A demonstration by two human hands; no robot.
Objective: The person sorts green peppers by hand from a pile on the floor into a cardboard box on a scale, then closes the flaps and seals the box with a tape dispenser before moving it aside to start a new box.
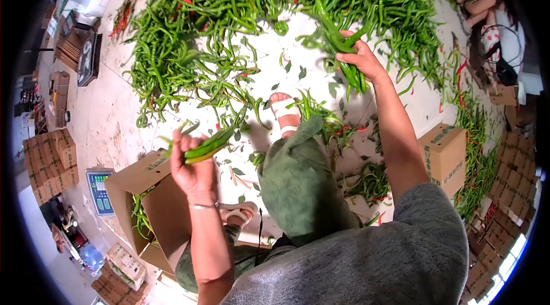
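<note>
My left hand is closed around a few long green chili peppers, one of them yellowish along its underside. It is held up beside an open cardboard box that has green peppers inside. Out to the right, my right hand grips a bunch of long green peppers, whose ends stick out above and below the fingers. Beyond both hands spreads a big pile of green peppers with a few red ones mixed in.
A digital scale display stands left of the open box. To the right is a closed cardboard box. Loose leaves and a small heap of peppers lie near my feet. Another person sits at the far right. Stacked cartons line the left.
</note>
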